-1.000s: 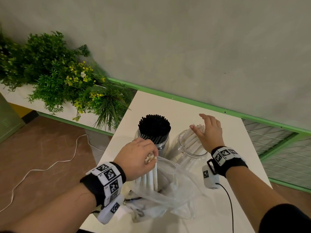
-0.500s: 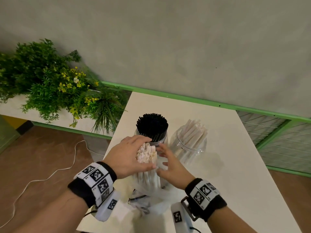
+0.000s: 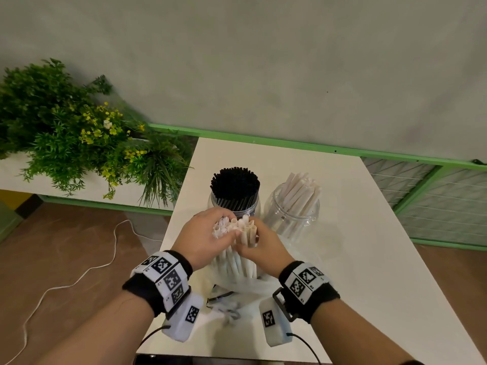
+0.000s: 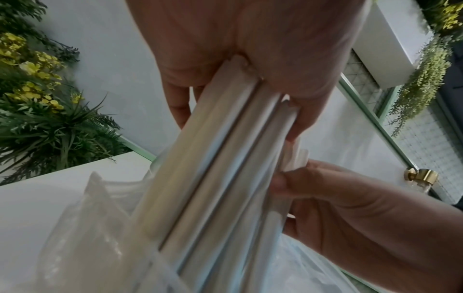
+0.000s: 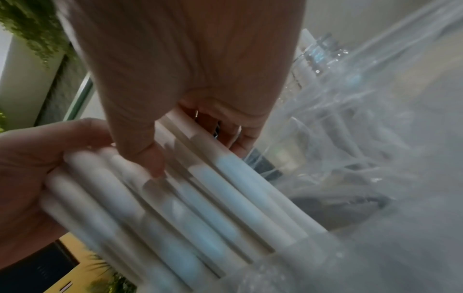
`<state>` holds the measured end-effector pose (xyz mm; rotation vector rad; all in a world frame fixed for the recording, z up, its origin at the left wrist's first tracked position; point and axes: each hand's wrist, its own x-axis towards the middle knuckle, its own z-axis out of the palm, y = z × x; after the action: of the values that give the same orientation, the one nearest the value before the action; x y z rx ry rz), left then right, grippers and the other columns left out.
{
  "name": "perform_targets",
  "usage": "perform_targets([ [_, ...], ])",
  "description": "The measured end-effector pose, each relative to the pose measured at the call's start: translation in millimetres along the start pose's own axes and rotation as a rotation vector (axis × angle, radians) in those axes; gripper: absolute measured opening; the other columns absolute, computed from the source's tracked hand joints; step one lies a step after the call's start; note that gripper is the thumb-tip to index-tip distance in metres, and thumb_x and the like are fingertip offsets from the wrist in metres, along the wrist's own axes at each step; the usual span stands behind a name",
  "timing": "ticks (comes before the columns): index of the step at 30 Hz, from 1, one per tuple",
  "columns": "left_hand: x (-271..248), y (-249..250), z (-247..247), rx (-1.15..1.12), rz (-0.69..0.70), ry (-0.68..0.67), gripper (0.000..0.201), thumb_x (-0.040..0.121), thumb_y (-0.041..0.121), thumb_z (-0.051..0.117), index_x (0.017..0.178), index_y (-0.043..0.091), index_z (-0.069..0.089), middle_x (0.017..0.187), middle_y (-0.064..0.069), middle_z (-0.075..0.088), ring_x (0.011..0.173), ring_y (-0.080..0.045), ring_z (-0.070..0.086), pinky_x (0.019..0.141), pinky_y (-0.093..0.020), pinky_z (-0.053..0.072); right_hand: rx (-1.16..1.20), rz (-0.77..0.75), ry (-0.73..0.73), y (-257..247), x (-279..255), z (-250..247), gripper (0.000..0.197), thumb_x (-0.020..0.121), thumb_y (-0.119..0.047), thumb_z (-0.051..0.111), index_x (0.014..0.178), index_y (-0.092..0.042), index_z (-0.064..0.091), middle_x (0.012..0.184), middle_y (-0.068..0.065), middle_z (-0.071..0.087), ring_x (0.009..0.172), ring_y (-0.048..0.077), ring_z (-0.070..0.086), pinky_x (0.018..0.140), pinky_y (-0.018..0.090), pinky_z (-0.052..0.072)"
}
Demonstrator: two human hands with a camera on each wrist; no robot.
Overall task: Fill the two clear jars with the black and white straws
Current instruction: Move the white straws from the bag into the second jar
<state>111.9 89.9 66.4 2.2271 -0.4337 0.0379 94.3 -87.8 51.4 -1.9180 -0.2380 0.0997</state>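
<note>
Two clear jars stand on the white table (image 3: 369, 259). The left jar (image 3: 234, 204) is packed with black straws (image 3: 235, 182). The right jar (image 3: 292, 214) holds white straws (image 3: 300, 192) leaning right. In front of them a bundle of white straws (image 3: 237, 248) stands upright out of a clear plastic bag (image 3: 237, 288). My left hand (image 3: 204, 239) grips the bundle's left part near the top; these straws (image 4: 225, 168) fill the left wrist view. My right hand (image 3: 261, 248) grips the right part, its thumb lying across the straws (image 5: 200, 194) in the right wrist view.
A planter of green plants with yellow flowers (image 3: 79, 143) stands left of the table. A white cable (image 3: 79, 275) trails over the brown floor. A green rail (image 3: 316, 148) runs along the grey wall behind, and a green mesh fence (image 3: 434, 196) is at the right.
My right hand left the white-straw jar, came back to the bundle, and now grips it. My left hand has lifted the bundle higher out of the bag.
</note>
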Motion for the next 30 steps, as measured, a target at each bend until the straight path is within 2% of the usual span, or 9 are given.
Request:
perform_targets([
  [3, 1.5, -0.6, -0.9, -0.007, 0.010, -0.002, 0.029, 0.070, 0.056, 0.051, 0.093, 0.039, 0.056, 0.095, 0.019, 0.061, 0.092, -0.001, 0.055, 0.078, -0.023, 0.043, 0.063, 0.019, 0.063, 4.6, -2.5, 0.3, 0.026, 0.080, -0.007, 0.072, 0.101, -0.016, 0.060, 0.085, -0.006, 0.067, 0.079, 0.003, 0.062, 0.069, 0.018, 0.049],
  [5, 2.2, 0.3, -1.7, -0.012, 0.014, -0.001, 0.027, 0.071, 0.056, 0.052, 0.090, 0.037, 0.056, 0.091, 0.018, 0.061, 0.089, -0.001, 0.055, 0.075, -0.023, 0.044, 0.083, 0.022, 0.077, 5.4, -2.7, 0.0, 0.025, 0.080, -0.005, 0.072, 0.100, -0.015, 0.062, 0.088, 0.002, 0.068, 0.082, 0.009, 0.063, 0.075, 0.025, 0.053],
  [10, 4.6, 2.4, -3.1, -0.006, 0.027, -0.022, 0.028, 0.073, 0.057, 0.053, 0.088, 0.033, 0.057, 0.087, 0.015, 0.061, 0.085, -0.004, 0.056, 0.073, -0.027, 0.046, 0.097, 0.010, 0.053, 6.1, -2.4, -0.8, 0.039, 0.079, -0.001, 0.070, 0.103, -0.030, 0.059, 0.089, -0.011, 0.068, 0.086, 0.003, 0.064, 0.077, 0.019, 0.051],
  [15, 5.9, -1.2, -3.4, 0.036, 0.067, -0.041, 0.027, 0.078, 0.059, 0.048, 0.088, 0.035, 0.055, 0.091, 0.016, 0.060, 0.090, -0.005, 0.055, 0.078, -0.032, 0.047, 0.156, 0.008, 0.163, 9.3, -3.4, 2.6, 0.038, 0.078, -0.006, 0.070, 0.100, -0.033, 0.057, 0.084, -0.010, 0.065, 0.077, 0.005, 0.061, 0.072, 0.025, 0.051],
  [18, 8.0, -2.6, -3.1, 0.036, 0.085, -0.051, 0.026, 0.079, 0.059, 0.048, 0.088, 0.036, 0.056, 0.092, 0.018, 0.059, 0.090, -0.005, 0.055, 0.079, -0.031, 0.046, 0.165, -0.021, 0.186, 9.6, -2.8, 7.0, 0.045, 0.077, -0.010, 0.070, 0.113, -0.032, 0.054, 0.094, -0.005, 0.063, 0.079, 0.012, 0.062, 0.074, 0.030, 0.055],
  [22, 10.6, -5.0, -2.7, 0.030, 0.102, -0.053, 0.026, 0.080, 0.060, 0.048, 0.087, 0.037, 0.058, 0.093, 0.019, 0.059, 0.091, -0.003, 0.056, 0.080, -0.030, 0.046, 0.115, -0.052, 0.208, 9.6, -1.0, 8.7, 0.048, 0.080, -0.009, 0.069, 0.116, -0.035, 0.051, 0.094, -0.002, 0.061, 0.075, 0.007, 0.060, 0.068, 0.023, 0.050],
  [24, 11.1, -6.4, -3.0, 0.037, 0.105, -0.051, 0.025, 0.081, 0.060, 0.047, 0.086, 0.038, 0.058, 0.093, 0.019, 0.058, 0.092, -0.003, 0.055, 0.080, -0.030, 0.045, 0.040, -0.105, 0.261, 8.5, -1.5, 6.0, 0.049, 0.081, -0.008, 0.069, 0.115, -0.037, 0.050, 0.091, -0.005, 0.061, 0.077, 0.005, 0.059, 0.069, 0.018, 0.048],
  [27, 11.5, -8.2, -3.0, 0.063, 0.103, -0.054, 0.022, 0.082, 0.059, 0.045, 0.087, 0.041, 0.056, 0.094, 0.021, 0.057, 0.093, -0.003, 0.055, 0.081, -0.029, 0.044, -0.161, -0.301, 0.346, 7.8, -3.0, -0.4, 0.056, 0.083, -0.002, 0.067, 0.124, -0.036, 0.048, 0.098, -0.003, 0.060, 0.086, 0.005, 0.056, 0.077, 0.013, 0.045],
  [30, 12.1, -8.3, -2.9, 0.082, 0.105, -0.049, 0.021, 0.082, 0.058, 0.045, 0.088, 0.041, 0.055, 0.093, 0.023, 0.056, 0.092, -0.001, 0.054, 0.079, -0.026, 0.043, -0.254, -0.435, 0.381, 9.2, -1.3, -6.4, 0.055, 0.082, 0.006, 0.064, 0.123, -0.029, 0.055, 0.095, -0.008, 0.052, 0.082, 0.000, 0.051, 0.076, 0.009, 0.041],
])
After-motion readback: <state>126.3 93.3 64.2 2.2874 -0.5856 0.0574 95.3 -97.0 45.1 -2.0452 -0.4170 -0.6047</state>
